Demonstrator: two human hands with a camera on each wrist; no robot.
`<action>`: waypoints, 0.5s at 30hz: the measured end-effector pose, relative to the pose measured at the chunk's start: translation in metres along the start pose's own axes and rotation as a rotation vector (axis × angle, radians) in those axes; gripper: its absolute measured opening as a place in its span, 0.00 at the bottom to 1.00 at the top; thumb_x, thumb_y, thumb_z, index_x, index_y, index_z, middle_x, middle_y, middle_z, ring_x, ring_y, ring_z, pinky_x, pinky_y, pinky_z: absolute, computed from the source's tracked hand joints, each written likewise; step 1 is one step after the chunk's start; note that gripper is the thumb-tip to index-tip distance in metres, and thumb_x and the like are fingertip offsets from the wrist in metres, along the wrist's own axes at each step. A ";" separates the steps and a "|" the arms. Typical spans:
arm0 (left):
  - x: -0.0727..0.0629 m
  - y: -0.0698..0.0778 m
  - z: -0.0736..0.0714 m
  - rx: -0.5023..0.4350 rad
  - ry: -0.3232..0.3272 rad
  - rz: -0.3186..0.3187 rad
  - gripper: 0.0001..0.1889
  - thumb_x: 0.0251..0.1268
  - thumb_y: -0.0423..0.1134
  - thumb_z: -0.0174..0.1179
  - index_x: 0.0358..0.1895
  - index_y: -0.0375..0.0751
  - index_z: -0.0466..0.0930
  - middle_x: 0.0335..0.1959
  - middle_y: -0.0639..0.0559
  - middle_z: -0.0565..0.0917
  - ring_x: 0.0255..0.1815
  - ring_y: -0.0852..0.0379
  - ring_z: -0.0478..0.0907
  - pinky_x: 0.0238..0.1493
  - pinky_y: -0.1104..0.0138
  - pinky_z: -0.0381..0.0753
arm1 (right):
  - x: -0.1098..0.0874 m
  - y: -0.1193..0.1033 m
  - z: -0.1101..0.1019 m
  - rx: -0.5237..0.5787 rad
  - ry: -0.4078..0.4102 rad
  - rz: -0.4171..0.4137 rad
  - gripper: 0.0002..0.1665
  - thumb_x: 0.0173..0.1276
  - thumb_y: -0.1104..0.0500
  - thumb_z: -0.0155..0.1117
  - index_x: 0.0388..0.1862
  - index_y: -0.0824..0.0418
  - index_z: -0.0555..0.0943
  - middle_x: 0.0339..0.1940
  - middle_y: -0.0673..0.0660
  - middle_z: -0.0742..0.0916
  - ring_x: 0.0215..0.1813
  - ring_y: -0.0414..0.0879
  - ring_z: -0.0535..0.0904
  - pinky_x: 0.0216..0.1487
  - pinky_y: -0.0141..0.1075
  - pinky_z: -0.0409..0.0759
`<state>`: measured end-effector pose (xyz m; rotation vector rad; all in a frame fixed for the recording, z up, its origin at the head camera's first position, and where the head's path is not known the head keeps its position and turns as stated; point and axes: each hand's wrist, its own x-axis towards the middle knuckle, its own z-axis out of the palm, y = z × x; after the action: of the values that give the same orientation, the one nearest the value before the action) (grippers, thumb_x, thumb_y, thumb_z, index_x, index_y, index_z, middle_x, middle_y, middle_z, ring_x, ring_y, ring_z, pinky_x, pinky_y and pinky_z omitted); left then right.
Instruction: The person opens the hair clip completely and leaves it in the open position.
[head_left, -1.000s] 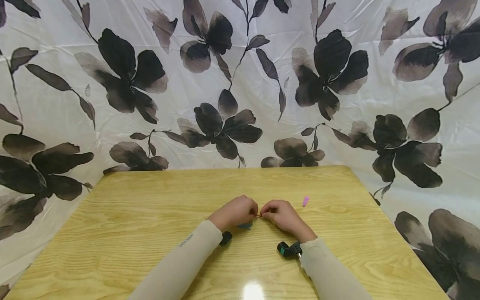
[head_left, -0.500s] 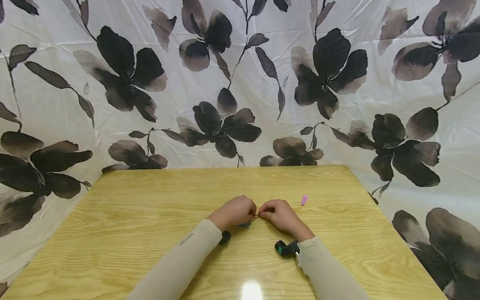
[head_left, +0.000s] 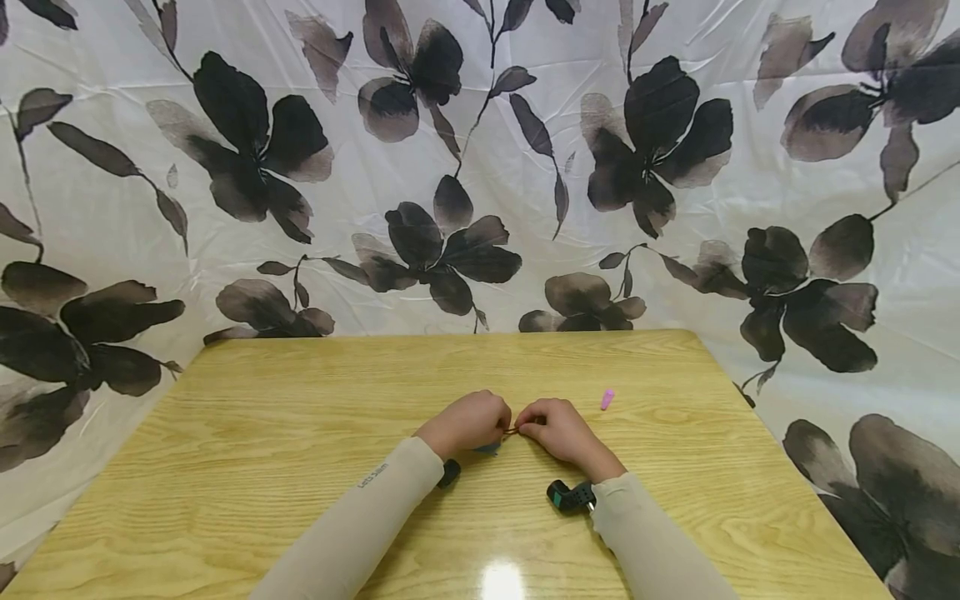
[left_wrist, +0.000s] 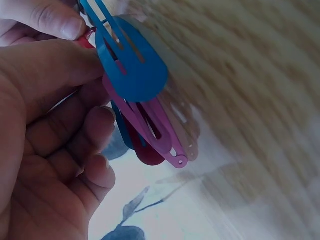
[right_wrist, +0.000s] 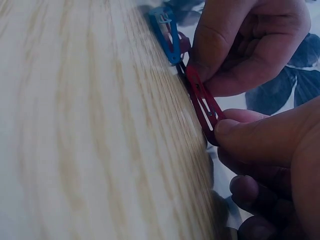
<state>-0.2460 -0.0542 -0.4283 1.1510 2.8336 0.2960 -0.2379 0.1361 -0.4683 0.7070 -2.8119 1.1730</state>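
Both hands meet low over the wooden table. The left hand (head_left: 468, 419) grips a bunch of snap hair clips; a blue hair clip (left_wrist: 140, 75) lies frontmost, with a pink hair clip (left_wrist: 162, 125) and the rounded end of a red one beneath it. A second red hair clip (right_wrist: 204, 102) spans the gap between the hands. Its near end is pinched by the right hand's (right_wrist: 285, 140) thumb and fingers, while left-hand fingertips touch its other end. Fingers hide where the bunched clips join or overlap.
A small pink clip-like piece (head_left: 607, 400) lies on the table (head_left: 300, 417), beyond and right of the right hand. Black camera mounts (head_left: 567, 497) sit under both wrists. A floral cloth (head_left: 555, 167) hangs behind the table's far edge.
Both hands hold nearly the same pose and grip throughout. The head view has shifted very slightly, and the right wrist has drifted a little to the left.
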 end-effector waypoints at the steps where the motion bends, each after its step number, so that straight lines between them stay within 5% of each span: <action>1: 0.000 0.000 0.000 0.005 0.001 0.001 0.09 0.63 0.31 0.60 0.27 0.45 0.86 0.22 0.57 0.83 0.20 0.65 0.69 0.28 0.74 0.71 | 0.000 0.000 0.000 -0.002 0.001 0.001 0.05 0.65 0.60 0.66 0.32 0.50 0.87 0.36 0.47 0.88 0.42 0.42 0.82 0.48 0.40 0.78; 15: 0.001 0.001 -0.001 0.020 0.012 0.019 0.09 0.63 0.31 0.60 0.27 0.45 0.86 0.22 0.57 0.83 0.20 0.65 0.67 0.27 0.74 0.69 | -0.001 0.001 0.000 -0.015 0.002 -0.020 0.05 0.64 0.61 0.67 0.35 0.52 0.87 0.36 0.47 0.87 0.42 0.42 0.82 0.48 0.39 0.78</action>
<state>-0.2457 -0.0531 -0.4269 1.1839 2.8442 0.2767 -0.2378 0.1373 -0.4691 0.7315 -2.8017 1.1481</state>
